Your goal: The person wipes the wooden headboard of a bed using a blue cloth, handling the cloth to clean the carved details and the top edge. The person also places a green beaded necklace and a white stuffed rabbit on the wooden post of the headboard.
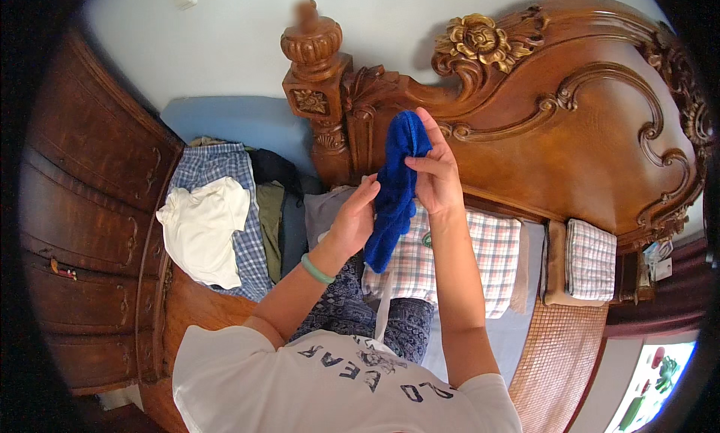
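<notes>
A blue fuzzy sock (400,177) hangs upright between my two hands, its rounded end at the top and its lower end dangling free. My right hand (441,177) grips the upper part, thumb across the front and fingers behind the right edge. On the other side, my left hand (354,222) holds the middle of the sock at its left edge, the thumb pointing up and most fingers hidden. A pale green bangle (318,269) circles my left wrist. Below the sock lies a plaid pillow (489,258) on the bed.
A carved wooden headboard (523,118) with a turned post (312,45) rises beyond my hands. To the left, a white garment (211,225) lies over blue checked cloth (259,281), beside a dark wooden drawer cabinet (84,219). A folded plaid cloth (590,258) sits at the right.
</notes>
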Action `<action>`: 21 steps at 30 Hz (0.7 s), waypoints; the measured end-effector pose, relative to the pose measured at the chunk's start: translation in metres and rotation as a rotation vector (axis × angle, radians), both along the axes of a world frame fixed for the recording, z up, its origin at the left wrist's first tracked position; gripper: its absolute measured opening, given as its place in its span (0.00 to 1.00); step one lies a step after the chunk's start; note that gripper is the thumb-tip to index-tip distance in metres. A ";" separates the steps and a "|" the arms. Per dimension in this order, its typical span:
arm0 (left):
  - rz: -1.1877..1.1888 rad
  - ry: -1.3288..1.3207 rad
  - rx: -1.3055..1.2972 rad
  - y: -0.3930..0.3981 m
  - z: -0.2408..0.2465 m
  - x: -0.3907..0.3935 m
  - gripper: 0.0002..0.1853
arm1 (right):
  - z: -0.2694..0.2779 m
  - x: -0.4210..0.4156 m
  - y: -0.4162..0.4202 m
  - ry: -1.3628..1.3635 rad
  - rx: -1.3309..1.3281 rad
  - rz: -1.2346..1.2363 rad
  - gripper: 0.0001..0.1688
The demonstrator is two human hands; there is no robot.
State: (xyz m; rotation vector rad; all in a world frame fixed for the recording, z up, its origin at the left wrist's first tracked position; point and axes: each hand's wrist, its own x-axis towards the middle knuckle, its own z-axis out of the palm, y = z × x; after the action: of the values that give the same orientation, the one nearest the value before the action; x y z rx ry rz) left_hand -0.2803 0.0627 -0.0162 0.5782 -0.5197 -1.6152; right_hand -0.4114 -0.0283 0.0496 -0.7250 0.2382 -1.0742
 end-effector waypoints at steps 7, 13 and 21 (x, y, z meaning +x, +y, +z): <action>0.247 -0.572 -0.192 0.038 0.044 0.047 0.11 | 0.016 -0.006 0.040 -0.181 -0.088 0.010 0.51; 0.391 -0.913 -0.479 0.036 0.092 0.096 0.08 | 0.029 -0.005 0.044 0.143 -0.270 -0.082 0.39; 0.156 -0.562 -0.364 0.005 0.106 0.058 0.14 | -0.019 0.046 0.056 0.606 -0.818 -0.376 0.60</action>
State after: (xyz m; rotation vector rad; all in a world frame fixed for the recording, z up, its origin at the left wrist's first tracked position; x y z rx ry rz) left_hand -0.2221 0.0676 0.0899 0.7731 -1.1283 -1.1589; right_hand -0.3657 0.0273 0.0302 -1.8011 0.4717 -1.2872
